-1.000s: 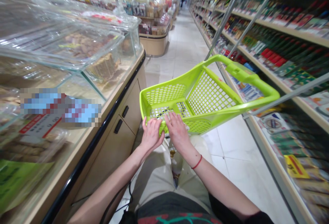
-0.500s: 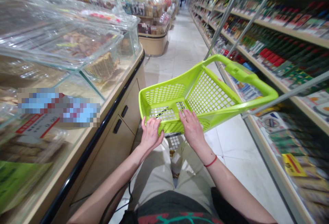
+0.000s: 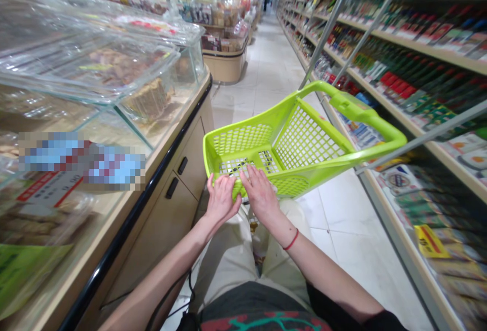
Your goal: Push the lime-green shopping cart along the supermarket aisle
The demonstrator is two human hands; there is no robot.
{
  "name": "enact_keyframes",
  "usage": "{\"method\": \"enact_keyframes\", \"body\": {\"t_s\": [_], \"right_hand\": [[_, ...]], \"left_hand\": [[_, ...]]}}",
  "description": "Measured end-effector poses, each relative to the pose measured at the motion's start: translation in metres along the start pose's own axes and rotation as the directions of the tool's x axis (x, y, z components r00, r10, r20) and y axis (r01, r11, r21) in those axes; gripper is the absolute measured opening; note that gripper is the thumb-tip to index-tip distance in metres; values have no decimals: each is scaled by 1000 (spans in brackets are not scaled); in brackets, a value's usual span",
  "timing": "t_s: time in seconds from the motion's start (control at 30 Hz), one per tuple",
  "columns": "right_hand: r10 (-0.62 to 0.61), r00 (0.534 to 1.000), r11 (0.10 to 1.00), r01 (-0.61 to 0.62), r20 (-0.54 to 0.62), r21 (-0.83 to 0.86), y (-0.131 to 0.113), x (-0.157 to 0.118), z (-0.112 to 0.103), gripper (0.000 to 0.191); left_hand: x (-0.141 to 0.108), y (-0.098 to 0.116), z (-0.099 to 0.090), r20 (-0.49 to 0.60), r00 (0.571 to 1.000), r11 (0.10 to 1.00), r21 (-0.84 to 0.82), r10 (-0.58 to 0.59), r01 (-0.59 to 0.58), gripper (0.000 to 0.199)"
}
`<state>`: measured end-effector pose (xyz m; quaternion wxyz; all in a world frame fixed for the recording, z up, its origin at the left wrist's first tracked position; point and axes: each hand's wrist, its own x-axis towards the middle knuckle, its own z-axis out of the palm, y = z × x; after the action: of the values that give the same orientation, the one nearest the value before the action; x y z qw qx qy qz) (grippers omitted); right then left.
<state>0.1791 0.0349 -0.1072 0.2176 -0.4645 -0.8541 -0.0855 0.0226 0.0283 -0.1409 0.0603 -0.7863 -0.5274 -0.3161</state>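
From my remote seat I see the lime-green shopping basket [image 3: 327, 168] in the middle of the view, tilted across the aisle, its looped handle [image 3: 353, 109] reaching toward the shelves [image 3: 437, 56]. My left grip [image 3: 221, 196] is closed on the rim at its near corner, fingers curled over the edge. My right grip [image 3: 262, 194] lies just beside it, palm down across the near rim, fingers fairly straight and reaching inside; whether it pinches anything I cannot tell (a small pale bit shows at its outer side).

The surface [image 3: 173, 118] on the left ends in a glossy black edge [image 3: 162, 163], near the basket's narrow end. Beyond the basket, the aisle floor [image 3: 268, 62] runs on between displays and shelves; more floor shows to the right of my legs. Slanting metal bars [image 3: 323, 29] cross the shelf side, one passing by the handle.

The basket is smooth molded plastic, its walls pierced with rounded lattice holes. The floor is pale, glossy tile, the cabinet doors [image 3: 152, 224] flat and wood-toned, and the transparent covers [image 3: 87, 75] shiny and boxy over packaged food.
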Motion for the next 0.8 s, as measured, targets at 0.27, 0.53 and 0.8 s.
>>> {"method": "enact_keyframes", "body": {"t_s": [0.27,0.53,0.8], "right_hand": [[122,992,990,-122,-4,-76,50,-18,-20,54],[163,986,984,-165,-25,-61,53,-20,-16,54],[58,998,997,-60,-29,-47,16,-4,-5,51]], "left_hand": [[0,-2,1,-32,999,999,26,29,-28,43],[0,1,-2,-25,1000,999,45,10,-9,41],[2,0,-4,-16,1000,998,62,13,-11,40]]}}
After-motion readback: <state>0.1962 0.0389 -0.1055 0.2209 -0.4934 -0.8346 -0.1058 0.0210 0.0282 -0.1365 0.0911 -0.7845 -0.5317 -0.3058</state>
